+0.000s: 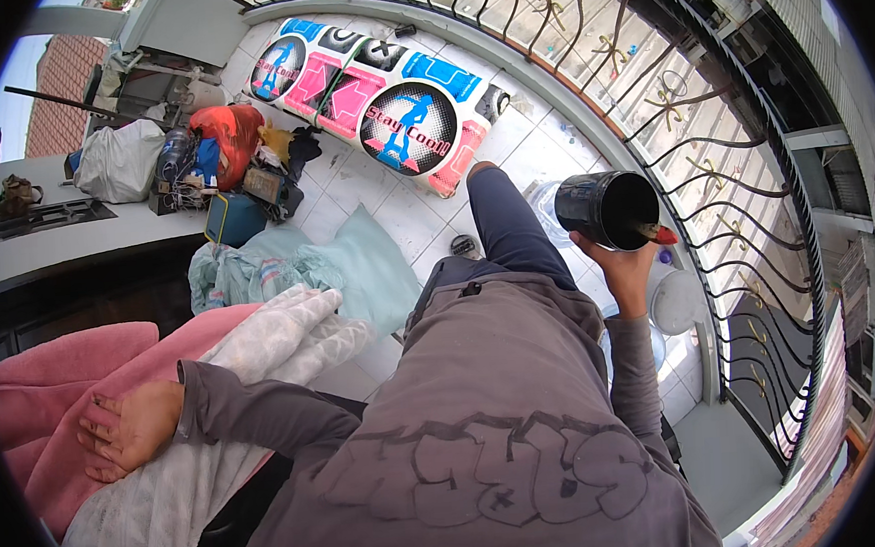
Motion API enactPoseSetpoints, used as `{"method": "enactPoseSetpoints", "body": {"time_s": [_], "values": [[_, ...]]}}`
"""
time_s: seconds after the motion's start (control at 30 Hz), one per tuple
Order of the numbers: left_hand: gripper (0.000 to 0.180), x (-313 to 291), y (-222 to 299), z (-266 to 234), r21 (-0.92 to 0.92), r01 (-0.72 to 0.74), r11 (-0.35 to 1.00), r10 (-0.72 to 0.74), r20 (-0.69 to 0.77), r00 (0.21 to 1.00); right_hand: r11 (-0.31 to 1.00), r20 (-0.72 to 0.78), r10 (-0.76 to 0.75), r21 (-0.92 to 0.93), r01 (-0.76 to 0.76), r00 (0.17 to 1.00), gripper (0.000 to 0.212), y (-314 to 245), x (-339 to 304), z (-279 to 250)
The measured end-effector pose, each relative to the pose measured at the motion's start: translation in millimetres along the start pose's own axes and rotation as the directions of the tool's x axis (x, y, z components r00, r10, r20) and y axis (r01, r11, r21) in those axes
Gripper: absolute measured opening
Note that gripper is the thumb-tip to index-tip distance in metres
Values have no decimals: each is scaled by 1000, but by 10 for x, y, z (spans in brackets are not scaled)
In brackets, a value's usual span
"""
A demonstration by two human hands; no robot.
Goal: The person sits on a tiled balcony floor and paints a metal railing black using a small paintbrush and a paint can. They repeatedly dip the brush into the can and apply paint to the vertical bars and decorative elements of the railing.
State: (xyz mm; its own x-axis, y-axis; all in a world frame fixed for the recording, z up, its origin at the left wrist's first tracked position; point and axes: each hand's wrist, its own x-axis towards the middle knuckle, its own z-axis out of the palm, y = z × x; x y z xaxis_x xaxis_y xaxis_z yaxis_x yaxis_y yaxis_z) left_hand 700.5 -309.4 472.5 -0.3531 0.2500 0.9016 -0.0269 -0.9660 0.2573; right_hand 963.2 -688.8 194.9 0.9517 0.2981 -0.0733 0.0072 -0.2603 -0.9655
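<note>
Stage of handling, seen from the head view. The black container (579, 205) is off the floor (399, 216), held in the right hand (613, 268) at the person's right, near the railing (744, 210); the fingers close around its lower side. Its open mouth faces the camera, but the interior is too dark to show any contents. A red-tipped tool (663, 235) lies across the lip, partly inside. The left hand (131, 430) is empty, palm upward with fingers loosely curled, over the pink blanket (82, 360); whether it touches the cloth cannot be told.

Progress, as judged: picking up the container is done, whereas the tool is not in the left hand's grasp and remains to be taken out or used. The work thus appears to be at an early or intermediate stage; no finished result is identifiable.
</note>
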Motion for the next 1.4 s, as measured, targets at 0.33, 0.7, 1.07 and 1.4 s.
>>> {"method": "enactPoseSetpoints", "body": {"time_s": [0.33, 0.7, 1.07, 1.4], "values": [[54, -128, -995, 126, 341, -8, 940, 85, -212, 974, 1000, 86, 13, -1, -13, 996, 58, 43, 1059, 311], [58, -5255, -2869, 790, 885, -107, 454, -254, 14, -967, 948, 210, -254, -136, 286, 944, 75, -520, 2841, 834], [64, -4940, -2628, 1080, 954, -113, 277, -771, 150, -619, 936, 374, -352, 122, 331, 858, 75, -995, 3759, 1150], [64, -5326, -2806, 1896, 897, -89, 433, -637, 234, -735, 945, 311, -326, 114, 305, 893, 79, -849, 3965, 1131]]}}
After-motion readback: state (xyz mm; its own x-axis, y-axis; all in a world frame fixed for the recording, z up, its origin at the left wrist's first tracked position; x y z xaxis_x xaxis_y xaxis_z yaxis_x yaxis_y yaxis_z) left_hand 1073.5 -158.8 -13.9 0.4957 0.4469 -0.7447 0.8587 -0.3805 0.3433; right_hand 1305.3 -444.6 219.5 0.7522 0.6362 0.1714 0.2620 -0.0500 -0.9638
